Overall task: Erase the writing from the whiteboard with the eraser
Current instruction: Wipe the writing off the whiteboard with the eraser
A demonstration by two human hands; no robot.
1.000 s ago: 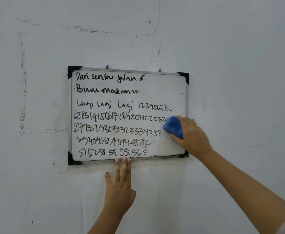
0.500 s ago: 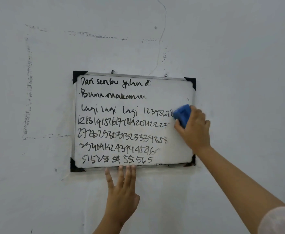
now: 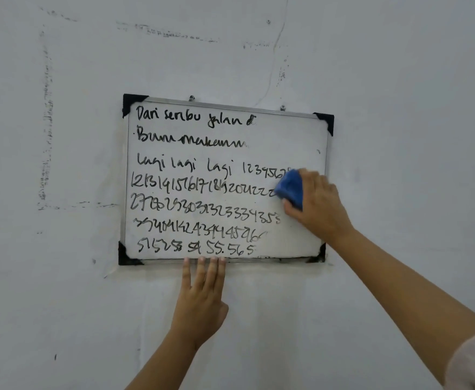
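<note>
Whiteboard (image 3: 286,136) writing on the wall was being cleared from its right side, the blue eraser (image 3: 289,187), clamped in the right hand (image 3: 319,205), having been swept down again onto the fourth line, while the flat, spread left hand (image 3: 201,301) steadied the lower frame.

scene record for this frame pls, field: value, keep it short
board: whiteboard hung on wall, slightly tilted
writing: seven handwritten rows remain at left and middle; right strip wiped
tool: blue eraser pressed on board at the right ends of rows three and four
right hand: grips eraser
left hand: flat on wall, fingertips at board's bottom edge
progress: most writing not yet erased
</note>
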